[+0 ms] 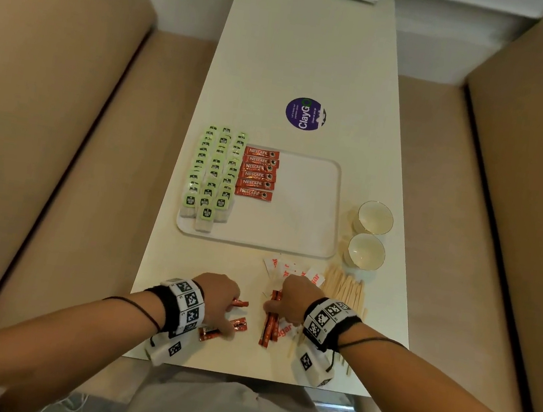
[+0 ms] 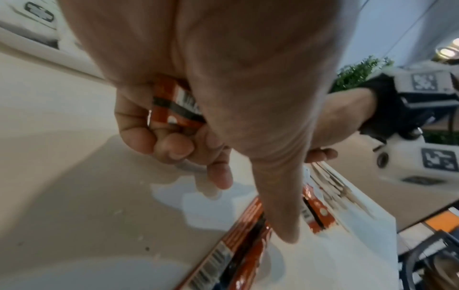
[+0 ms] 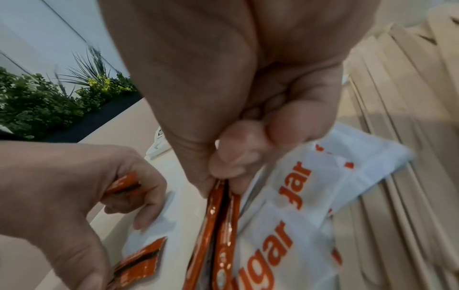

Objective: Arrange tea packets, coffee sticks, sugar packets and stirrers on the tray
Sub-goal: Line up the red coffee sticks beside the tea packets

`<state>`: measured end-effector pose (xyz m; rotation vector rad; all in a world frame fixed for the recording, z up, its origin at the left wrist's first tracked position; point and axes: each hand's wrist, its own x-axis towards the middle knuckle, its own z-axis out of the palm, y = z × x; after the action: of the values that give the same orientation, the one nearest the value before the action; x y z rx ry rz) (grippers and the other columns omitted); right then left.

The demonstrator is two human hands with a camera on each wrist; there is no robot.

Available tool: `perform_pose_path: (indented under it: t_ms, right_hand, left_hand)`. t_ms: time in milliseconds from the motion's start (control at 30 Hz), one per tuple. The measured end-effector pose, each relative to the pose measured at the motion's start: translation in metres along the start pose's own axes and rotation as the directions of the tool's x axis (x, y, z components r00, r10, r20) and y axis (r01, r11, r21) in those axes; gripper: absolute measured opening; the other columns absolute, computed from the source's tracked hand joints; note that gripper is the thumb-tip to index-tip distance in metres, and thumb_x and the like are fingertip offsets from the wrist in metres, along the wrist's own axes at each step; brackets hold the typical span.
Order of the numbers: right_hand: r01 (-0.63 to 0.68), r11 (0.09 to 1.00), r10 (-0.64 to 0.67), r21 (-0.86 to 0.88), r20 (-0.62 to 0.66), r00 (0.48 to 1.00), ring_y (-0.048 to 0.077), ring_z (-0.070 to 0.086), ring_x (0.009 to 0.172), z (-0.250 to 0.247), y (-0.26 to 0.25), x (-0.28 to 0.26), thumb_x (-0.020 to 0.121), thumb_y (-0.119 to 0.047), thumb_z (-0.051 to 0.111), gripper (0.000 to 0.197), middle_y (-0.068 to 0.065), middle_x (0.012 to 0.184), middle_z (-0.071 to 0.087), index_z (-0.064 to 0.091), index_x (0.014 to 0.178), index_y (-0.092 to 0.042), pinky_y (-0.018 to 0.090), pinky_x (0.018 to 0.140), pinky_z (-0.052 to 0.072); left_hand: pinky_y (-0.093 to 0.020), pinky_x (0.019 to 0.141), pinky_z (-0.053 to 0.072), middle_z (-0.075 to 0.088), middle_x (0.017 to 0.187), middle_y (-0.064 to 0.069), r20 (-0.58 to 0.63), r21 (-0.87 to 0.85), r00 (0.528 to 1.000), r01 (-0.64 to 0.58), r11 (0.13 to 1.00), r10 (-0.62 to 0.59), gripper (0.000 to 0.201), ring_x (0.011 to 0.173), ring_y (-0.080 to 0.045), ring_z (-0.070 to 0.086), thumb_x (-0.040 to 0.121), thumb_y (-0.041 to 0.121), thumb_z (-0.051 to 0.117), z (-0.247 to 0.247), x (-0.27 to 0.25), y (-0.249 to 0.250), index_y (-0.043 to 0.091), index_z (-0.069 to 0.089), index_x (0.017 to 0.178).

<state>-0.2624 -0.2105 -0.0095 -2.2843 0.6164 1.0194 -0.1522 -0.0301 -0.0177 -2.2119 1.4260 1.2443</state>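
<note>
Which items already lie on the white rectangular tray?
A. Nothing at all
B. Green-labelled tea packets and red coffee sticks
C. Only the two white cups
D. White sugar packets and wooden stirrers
B: the head view shows rows of green-labelled tea packets and a column of red coffee sticks on the white rectangular tray, while the white sugar packets and wooden stirrers lie on the table beside it.

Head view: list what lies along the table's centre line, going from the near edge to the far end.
Coffee sticks pinched by the right hand → loose sugar packets → tray → round purple sticker.
</note>
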Motion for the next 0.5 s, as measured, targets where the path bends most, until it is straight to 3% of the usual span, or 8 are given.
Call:
perform_pose_path:
  t_ms: [100, 200, 267, 400, 500]
  right_hand:
    - [-0.004, 1.0, 0.004, -0.03, 0.004, 1.0, 0.013, 0.061, 0.052, -0.001, -0.001, -0.001, 0.089, -0.051, 0.069, 0.043, -0.003, 0.06, 0.065, 0.059, 0.069, -0.014, 0.029, 0.066, 0.059]
    - [-0.008, 1.0, 0.008, -0.01, 0.018, 1.0, 0.017, 0.066, 0.06, 0.003, -0.001, 0.002, 0.088, -0.048, 0.071, 0.038, 0.003, 0.073, 0.072, 0.063, 0.076, -0.013, 0.035, 0.074, 0.063]
    - [-0.01, 1.0, 0.01, -0.003, 0.005, 1.0, 0.019, 0.066, 0.064, 0.005, -0.001, 0.003, 0.088, -0.046, 0.072, 0.036, 0.005, 0.078, 0.073, 0.063, 0.08, -0.012, 0.035, 0.075, 0.063]
    - [-0.025, 1.0, 0.026, 0.017, -0.007, 1.0, 0.017, 0.064, 0.063, 0.009, -0.004, 0.004, 0.084, -0.04, 0.075, 0.03, 0.001, 0.071, 0.067, 0.061, 0.076, -0.014, 0.033, 0.073, 0.062]
    - [-0.04, 0.999, 0.041, 0.037, -0.018, 0.999, 0.016, 0.061, 0.061, 0.01, -0.007, 0.004, 0.08, -0.037, 0.079, 0.029, 0.0, 0.071, 0.065, 0.061, 0.08, -0.014, 0.033, 0.069, 0.06]
  left_hand:
    - [-0.031, 0.066, 0.05, 0.065, 0.08, 0.003, -0.01, 0.091, 1.0, 0.009, 0.996, -0.008, 0.048, 0.073, -0.019, 0.061, 0.07, 0.061, 0.079, -0.002, 0.001, 0.007, 0.019, 0.062, 0.085]
    - [-0.03, 0.065, 0.045, 0.062, 0.078, 0.001, -0.024, 0.114, 1.0, 0.008, 0.993, -0.005, 0.037, 0.071, -0.021, 0.058, 0.078, 0.051, 0.077, -0.007, 0.0, 0.01, 0.018, 0.061, 0.084]
    - [-0.03, 0.065, 0.045, 0.06, 0.075, 0.002, -0.024, 0.082, 1.0, -0.002, 0.997, 0.004, 0.03, 0.07, -0.021, 0.057, 0.082, 0.044, 0.074, -0.007, -0.001, 0.008, 0.018, 0.059, 0.081]
    - [-0.029, 0.063, 0.045, 0.051, 0.063, 0.005, -0.046, 0.011, 0.999, 0.004, 1.0, -0.004, 0.016, 0.065, -0.021, 0.055, 0.085, 0.029, 0.065, -0.008, -0.006, 0.003, 0.018, 0.057, 0.075]
    - [-0.03, 0.065, 0.05, 0.062, 0.065, 0.0, -0.021, -0.096, 0.999, 0.025, 0.995, -0.028, 0.014, 0.06, -0.019, 0.055, 0.087, 0.025, 0.061, -0.006, -0.006, -0.003, 0.016, 0.059, 0.077]
